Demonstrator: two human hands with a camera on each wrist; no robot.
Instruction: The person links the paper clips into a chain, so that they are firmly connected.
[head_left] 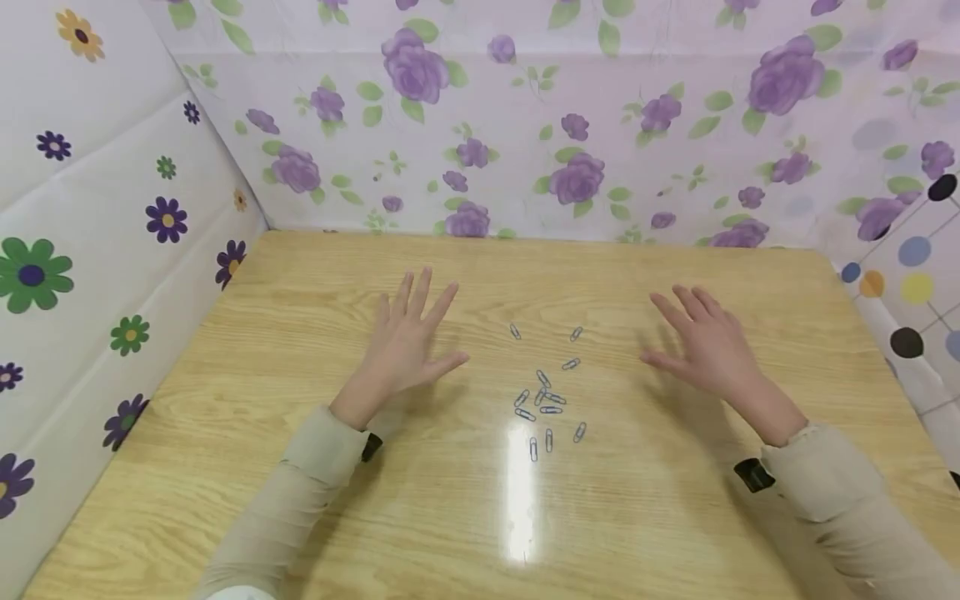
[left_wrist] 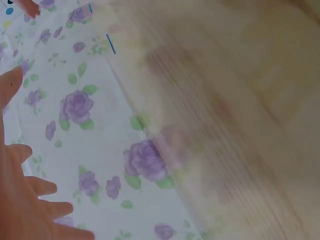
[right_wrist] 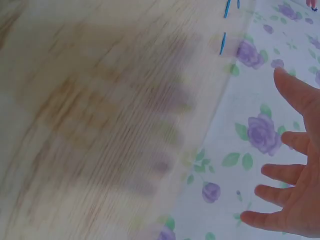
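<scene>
Several blue paper clips lie scattered in the middle of the wooden table, some bunched together and touching. My left hand is to the left of them, fingers spread and holding nothing. On the other side, my right hand is likewise spread, apart from the clips. In the left wrist view, the left hand shows its extended fingers at the edge, with a paper clip near the top. The right wrist view has the right hand with straight fingers, and a paper clip beyond the thumb.
The wooden table reflects a bright light strip near its front. A floral cloth hangs along the back edge. Another flowered cloth borders the left side, and a dotted cloth the right.
</scene>
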